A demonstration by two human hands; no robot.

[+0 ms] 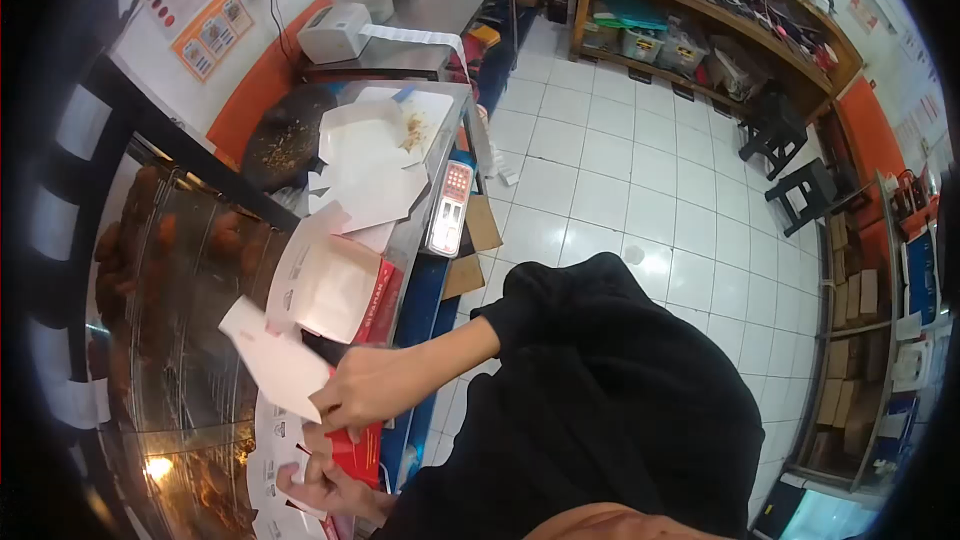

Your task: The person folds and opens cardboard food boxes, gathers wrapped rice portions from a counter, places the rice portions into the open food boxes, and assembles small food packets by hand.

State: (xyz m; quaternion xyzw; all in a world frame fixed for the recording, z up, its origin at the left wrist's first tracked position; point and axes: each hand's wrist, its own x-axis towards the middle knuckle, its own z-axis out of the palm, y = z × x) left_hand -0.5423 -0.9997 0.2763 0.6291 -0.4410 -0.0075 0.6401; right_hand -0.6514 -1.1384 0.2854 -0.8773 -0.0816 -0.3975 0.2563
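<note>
Head view: right hand [365,388] gripping a white card [272,362], left hand [332,485] at a red box

I see the right hand's fingers pinched together on the near corner of the white card, which is blurred and tilts up above the lower box [362,452]. The left hand sits over that box with its fingers bent and slightly apart; I cannot tell whether they have hold of anything. The lower box, red with a white printed flap, lies under and beside both hands, and much of it is hidden from me.

Just past the right hand is the upper box [378,302], open, its pale inside bare to my view. Beyond it I make out flat white cardboard [365,145] on the counter, with a keypad device [452,208] at the edge. A display case [190,155] with brown food [225,235] stands alongside the boxes. Farther off, a paper strip [415,36] runs from a printer [335,33].
</note>
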